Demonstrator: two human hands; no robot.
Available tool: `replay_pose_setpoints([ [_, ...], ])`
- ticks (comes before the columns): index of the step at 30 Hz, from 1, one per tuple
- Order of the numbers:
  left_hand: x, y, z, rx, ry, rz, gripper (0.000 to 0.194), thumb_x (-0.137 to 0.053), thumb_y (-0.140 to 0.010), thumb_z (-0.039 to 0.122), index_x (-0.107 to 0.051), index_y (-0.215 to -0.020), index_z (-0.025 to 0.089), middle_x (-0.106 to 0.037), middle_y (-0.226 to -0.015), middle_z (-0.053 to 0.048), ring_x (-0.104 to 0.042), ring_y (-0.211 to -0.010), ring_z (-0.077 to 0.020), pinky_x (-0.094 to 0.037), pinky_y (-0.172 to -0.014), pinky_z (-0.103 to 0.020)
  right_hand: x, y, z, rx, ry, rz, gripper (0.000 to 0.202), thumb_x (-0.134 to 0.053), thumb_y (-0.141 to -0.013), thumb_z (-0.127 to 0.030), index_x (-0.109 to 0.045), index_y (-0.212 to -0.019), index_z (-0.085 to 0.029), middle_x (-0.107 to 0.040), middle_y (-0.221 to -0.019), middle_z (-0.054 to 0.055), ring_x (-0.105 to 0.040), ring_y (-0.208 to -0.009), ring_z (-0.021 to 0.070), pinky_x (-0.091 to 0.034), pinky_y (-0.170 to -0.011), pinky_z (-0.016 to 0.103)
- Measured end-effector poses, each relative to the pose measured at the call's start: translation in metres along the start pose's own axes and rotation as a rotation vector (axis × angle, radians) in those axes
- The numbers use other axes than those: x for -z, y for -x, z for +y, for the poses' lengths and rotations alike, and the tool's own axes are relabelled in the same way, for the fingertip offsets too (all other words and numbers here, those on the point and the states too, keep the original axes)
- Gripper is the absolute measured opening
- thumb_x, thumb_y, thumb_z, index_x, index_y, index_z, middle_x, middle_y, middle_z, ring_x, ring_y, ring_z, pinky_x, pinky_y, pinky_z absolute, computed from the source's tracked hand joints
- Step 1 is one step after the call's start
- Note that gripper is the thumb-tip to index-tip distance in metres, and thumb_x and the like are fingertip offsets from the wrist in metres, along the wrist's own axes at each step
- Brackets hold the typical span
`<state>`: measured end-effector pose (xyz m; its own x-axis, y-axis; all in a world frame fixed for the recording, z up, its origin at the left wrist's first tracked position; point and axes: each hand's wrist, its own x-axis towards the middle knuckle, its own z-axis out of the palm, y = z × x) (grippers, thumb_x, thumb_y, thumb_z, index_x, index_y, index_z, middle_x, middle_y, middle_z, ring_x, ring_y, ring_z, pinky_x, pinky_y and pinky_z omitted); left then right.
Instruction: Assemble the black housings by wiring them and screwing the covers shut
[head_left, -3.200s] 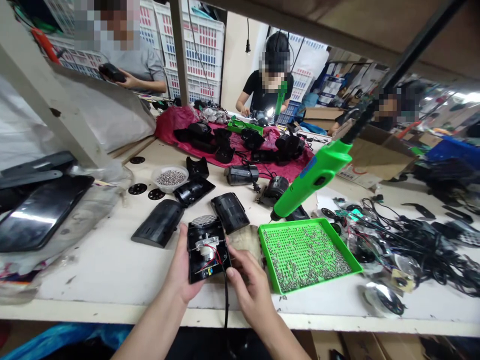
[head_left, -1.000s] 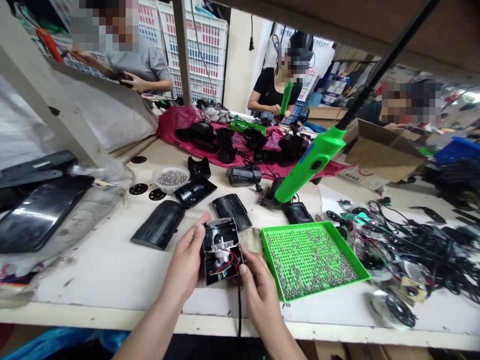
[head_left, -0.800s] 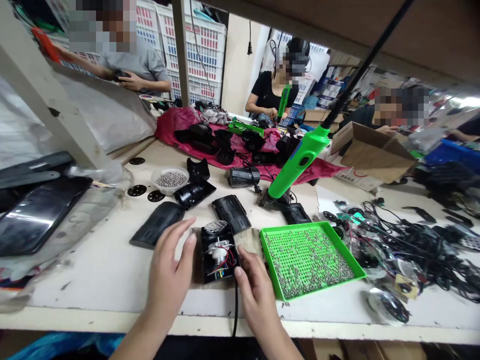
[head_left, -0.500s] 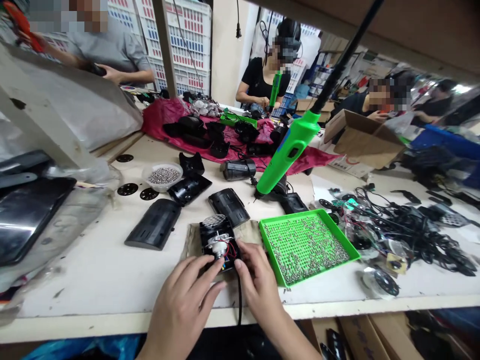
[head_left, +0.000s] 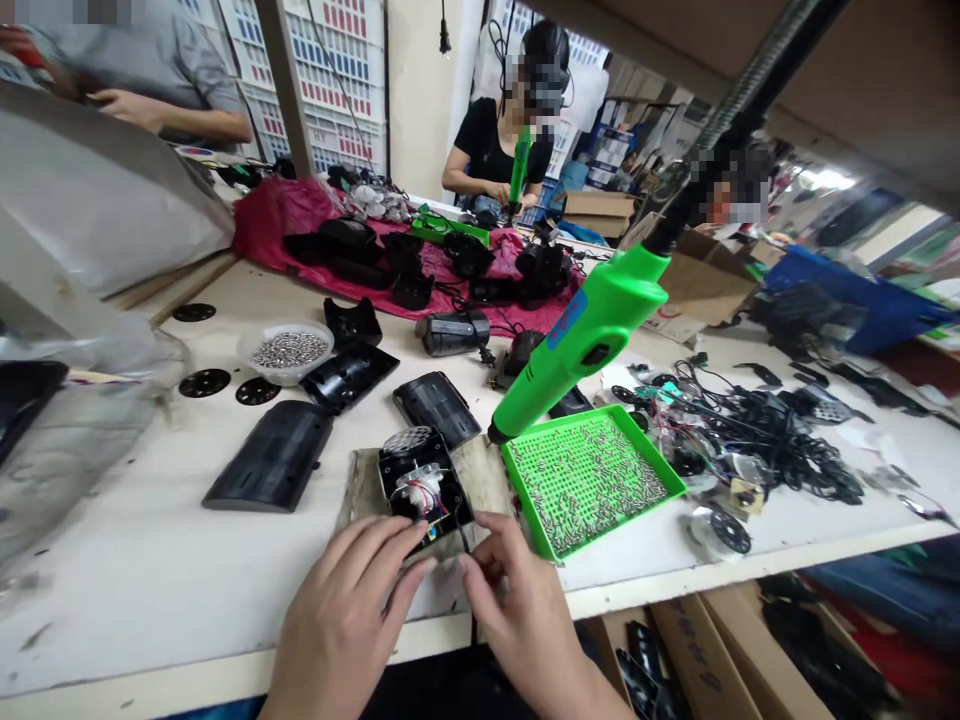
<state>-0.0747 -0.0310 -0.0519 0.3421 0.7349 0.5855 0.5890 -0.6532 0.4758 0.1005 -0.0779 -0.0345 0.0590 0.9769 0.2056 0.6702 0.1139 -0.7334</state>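
Note:
A black plastic housing (head_left: 386, 478) with an open top sits on a worn brown pad (head_left: 358, 488). Inside it show a pale motor part (head_left: 417, 492), red wires and small coloured parts. My left hand (head_left: 356, 590) has its fingertips on the housing's near edge, with the thumb below. My right hand (head_left: 517, 590) is curled at the near right corner, thumb and forefinger about the black cord (head_left: 462, 538) that comes out there. The exact finger contact on the cord is partly hidden. A green electric screwdriver (head_left: 574, 345) hangs just beyond, to the right.
A green tray (head_left: 517, 480) of screws stands right of the pad, and a bowl (head_left: 253, 372) of small metal parts at the back left. Black shell pieces (head_left: 274, 455) lie around. Cords and wired parts (head_left: 780, 430) heap at right. A co-worker (head_left: 491, 150) sits opposite.
The view has shifted, so the screwdriver looks larger and lower. My right hand has moved from the housing's right side to the cord at its near corner. My left hand stays at the near edge.

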Motion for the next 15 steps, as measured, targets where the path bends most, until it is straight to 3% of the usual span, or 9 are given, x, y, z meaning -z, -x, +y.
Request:
replay_pose_setpoints([
  [6, 0.0, -0.003, -0.003, -0.051, 0.019, 0.012, 0.026, -0.063, -0.086, 0.028, -0.069, -0.111, 0.026, -0.074, -0.093, -0.004, -0.064, -0.088, -0.0249, -0.045, -0.085, -0.034, 0.008, -0.006, -0.004, 0.011, 0.053, -0.032, 0.034, -0.044, -0.092, -0.022, -0.049, -0.124, -0.015, -0.061, -0.063, -0.003, -0.06, -0.051, 0.0152, -0.044, -0.051, 0.023],
  [11, 0.003, -0.007, -0.003, -0.08, 0.037, 0.03, 0.02, -0.061, -0.087, 0.029, -0.068, -0.104, 0.021, -0.073, -0.091, -0.005, -0.065, -0.086, -0.0222, -0.044, -0.085, -0.03, 0.018, -0.015, -0.011, 0.019, 0.141, -0.075, 0.024, -0.045, -0.09, -0.02, -0.063, -0.104, -0.017, -0.059, -0.057, -0.003, -0.056, -0.046, 0.014, -0.037, -0.046, 0.023],
  [15, 0.003, -0.008, -0.003, -0.033, 0.08, 0.019, 0.015, -0.062, -0.087, 0.03, -0.066, -0.1, 0.022, -0.072, -0.091, -0.004, -0.065, -0.086, -0.0197, -0.042, -0.088, -0.027, 0.019, -0.019, -0.016, 0.017, 0.16, -0.099, 0.023, -0.046, -0.091, -0.022, -0.064, -0.103, -0.018, -0.06, -0.057, -0.002, -0.058, -0.047, 0.0143, -0.037, -0.047, 0.023],
])
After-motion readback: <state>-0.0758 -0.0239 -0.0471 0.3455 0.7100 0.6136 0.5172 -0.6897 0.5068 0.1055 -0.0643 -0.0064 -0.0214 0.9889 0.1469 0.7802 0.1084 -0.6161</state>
